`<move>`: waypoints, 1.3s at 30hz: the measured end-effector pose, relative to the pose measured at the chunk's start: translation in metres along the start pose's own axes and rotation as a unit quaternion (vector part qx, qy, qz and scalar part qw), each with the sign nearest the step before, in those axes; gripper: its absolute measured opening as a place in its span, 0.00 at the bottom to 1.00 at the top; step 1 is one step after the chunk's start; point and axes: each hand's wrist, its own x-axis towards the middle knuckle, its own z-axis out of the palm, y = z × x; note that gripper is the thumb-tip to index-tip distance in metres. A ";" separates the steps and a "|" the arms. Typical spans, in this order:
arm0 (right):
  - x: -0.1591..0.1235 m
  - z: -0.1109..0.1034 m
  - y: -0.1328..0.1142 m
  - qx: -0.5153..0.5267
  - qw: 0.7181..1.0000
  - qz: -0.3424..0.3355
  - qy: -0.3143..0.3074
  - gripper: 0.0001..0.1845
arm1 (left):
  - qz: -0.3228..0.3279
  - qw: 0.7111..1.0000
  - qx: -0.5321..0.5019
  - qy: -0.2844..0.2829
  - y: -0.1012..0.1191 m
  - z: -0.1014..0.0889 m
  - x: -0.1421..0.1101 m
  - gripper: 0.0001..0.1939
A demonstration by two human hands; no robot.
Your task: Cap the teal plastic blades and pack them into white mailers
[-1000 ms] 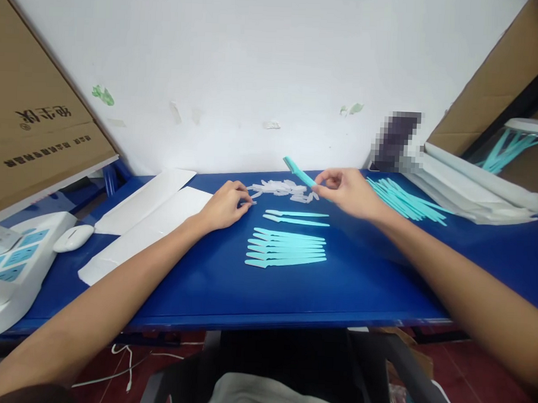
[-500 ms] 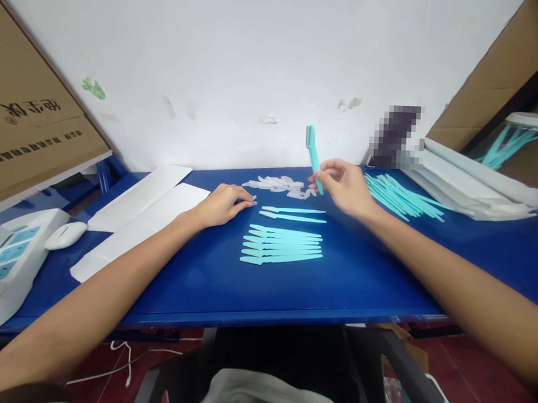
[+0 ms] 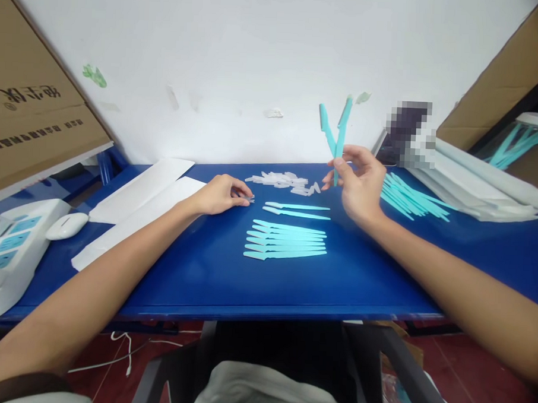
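Observation:
Two turquoise eyebrow razors stand upright in a V, their lower handles pinched between the thumb and fingers of my right hand. The blade ends point up. On the left, my left hand rests on the table with thumb and fingertips closed on small clear plastic caps, mostly hidden by the fingers. Between the hands lies a loose pile of translucent caps. Nearer me are a pair of razors and, below them, a row of several more razors, blade ends to the left.
A heap of turquoise razors lies right of my right hand, beside white plastic bags. White paper sheets, a computer mouse and a white device with blue panels are left. A cardboard box stands at far left.
My right hand has risen and moved slightly right. The razors in it now fan apart into a V, where they looked like one before. My left hand has barely moved.

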 end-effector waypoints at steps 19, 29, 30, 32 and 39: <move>-0.011 0.002 -0.005 -0.176 0.958 -0.095 -0.206 0.13 | -0.048 0.996 -0.070 -0.027 0.001 0.000 0.001 0.17; -0.009 -0.002 -0.004 -0.238 0.902 -0.150 -0.328 0.19 | -0.053 0.993 -0.103 -0.034 0.001 -0.001 0.002 0.16; -0.009 -0.002 -0.004 -0.240 0.899 -0.154 -0.333 0.18 | -0.052 0.993 -0.102 -0.034 0.001 -0.002 0.002 0.16; -0.010 -0.002 -0.006 -0.246 0.893 -0.161 -0.342 0.19 | -0.054 0.993 -0.099 -0.032 0.002 -0.001 0.002 0.15; -0.011 -0.001 -0.010 -0.271 0.876 -0.173 -0.361 0.20 | -0.062 0.994 -0.087 -0.023 0.006 0.000 0.001 0.14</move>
